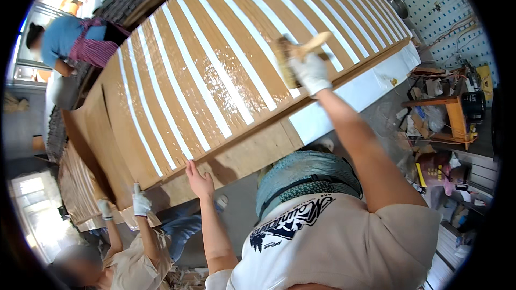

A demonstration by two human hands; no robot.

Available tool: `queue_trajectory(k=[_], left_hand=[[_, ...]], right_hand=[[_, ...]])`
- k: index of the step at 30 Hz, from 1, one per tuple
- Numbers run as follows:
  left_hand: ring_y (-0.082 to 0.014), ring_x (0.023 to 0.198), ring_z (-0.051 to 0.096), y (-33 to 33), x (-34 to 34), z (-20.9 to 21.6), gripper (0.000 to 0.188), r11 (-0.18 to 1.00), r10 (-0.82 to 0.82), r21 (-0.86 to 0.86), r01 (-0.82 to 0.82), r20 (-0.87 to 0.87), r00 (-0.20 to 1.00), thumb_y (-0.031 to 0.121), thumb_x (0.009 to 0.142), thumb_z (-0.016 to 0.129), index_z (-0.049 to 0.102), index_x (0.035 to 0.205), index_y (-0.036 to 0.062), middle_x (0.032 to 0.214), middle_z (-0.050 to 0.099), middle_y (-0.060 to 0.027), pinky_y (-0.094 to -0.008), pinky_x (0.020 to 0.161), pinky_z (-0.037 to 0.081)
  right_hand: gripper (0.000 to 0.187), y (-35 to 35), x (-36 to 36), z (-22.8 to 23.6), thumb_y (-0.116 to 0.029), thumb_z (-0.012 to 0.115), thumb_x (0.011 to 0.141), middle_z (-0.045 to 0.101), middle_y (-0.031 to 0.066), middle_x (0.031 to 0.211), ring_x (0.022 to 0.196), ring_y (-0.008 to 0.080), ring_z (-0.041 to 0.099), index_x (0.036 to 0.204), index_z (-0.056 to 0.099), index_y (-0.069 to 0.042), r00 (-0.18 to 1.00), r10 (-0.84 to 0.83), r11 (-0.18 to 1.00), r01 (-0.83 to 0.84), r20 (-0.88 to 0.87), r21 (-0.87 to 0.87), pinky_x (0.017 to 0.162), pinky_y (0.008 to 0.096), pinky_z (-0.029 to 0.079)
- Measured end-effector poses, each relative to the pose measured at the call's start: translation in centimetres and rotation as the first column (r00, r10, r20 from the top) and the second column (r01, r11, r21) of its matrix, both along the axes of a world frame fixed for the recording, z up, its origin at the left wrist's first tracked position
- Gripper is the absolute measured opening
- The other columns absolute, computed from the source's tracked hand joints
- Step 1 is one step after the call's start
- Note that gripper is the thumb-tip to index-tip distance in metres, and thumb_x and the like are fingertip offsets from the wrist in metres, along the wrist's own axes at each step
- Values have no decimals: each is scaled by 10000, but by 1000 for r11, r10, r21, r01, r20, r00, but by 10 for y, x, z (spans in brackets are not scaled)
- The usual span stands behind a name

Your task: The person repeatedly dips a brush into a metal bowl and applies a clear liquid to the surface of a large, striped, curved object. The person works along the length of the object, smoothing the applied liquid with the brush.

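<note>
My right hand, in a white work glove, is closed on a wide brush with a pale wooden handle. The brush is slightly blurred and lies against the brown striped sheet near its right front edge. White stripes cross this sheet, and wet, glossy patches shine in its middle. My bare left hand is at the sheet's front edge, its fingers stretched out and the thumb apart; it holds nothing that I can see.
At the lower left, a person's white-gloved hands touch a plain brown sheet. Another person in a blue top stands at the far left. A wooden stool and clutter are on the right. A metal bowl sits at the far right.
</note>
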State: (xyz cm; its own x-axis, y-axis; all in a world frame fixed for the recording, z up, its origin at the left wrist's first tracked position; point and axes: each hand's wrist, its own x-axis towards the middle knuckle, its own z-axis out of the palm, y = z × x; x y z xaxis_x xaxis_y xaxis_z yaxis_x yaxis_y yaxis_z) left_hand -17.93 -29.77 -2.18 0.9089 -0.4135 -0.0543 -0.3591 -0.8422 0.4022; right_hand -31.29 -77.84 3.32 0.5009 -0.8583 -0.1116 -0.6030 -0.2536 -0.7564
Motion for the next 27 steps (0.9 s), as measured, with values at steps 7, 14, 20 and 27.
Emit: queue_trajectory(k=[7, 14, 20, 27], left_hand=[[-336, 911, 582, -56, -61, 2, 352, 992, 56, -118, -40, 142, 988, -16, 744, 610, 615, 1095, 14, 1050, 554, -189, -437, 800, 479], [-184, 700, 569, -188, -222, -61, 216, 892, -255, -442, 91, -328, 910, -128, 760, 492, 594, 831, 48, 746, 554, -83, -295, 654, 469], [-126, 655, 510, -322, -309, -61, 162, 838, -526, -449, 310, -516, 676, -111, 804, 489, 509, 799, 50, 682, 511, -45, -270, 617, 443], [-200, 580, 343, -486, -389, 12, 295, 610, -791, -350, 711, -326, 518, 108, 935, 633, 443, 729, 16, 584, 395, -142, -368, 540, 392]], right_hand=[[552, -144, -208, -20, -462, 585, 903, 662, 246, 1145, 1089, 363, 631, 1193, 637, 5, 855, -516, 790, 453, -49, -413, 909, 453, 495], [519, -93, -486, -122, -205, 689, 928, 609, 113, 1231, 1075, 251, 627, 1380, 491, -43, 201, -901, 421, 621, 385, 661, 864, 386, 534], [349, -9, -577, -69, -304, 658, 948, 686, 51, 983, 767, 213, 697, 1227, 550, -125, 21, -986, 138, 673, 168, 727, 556, 410, 561], [229, -11, -646, -99, -212, 642, 975, 683, 15, 980, 816, 137, 676, 1134, 632, -47, -137, -894, 250, 639, 427, 728, 708, 313, 572]])
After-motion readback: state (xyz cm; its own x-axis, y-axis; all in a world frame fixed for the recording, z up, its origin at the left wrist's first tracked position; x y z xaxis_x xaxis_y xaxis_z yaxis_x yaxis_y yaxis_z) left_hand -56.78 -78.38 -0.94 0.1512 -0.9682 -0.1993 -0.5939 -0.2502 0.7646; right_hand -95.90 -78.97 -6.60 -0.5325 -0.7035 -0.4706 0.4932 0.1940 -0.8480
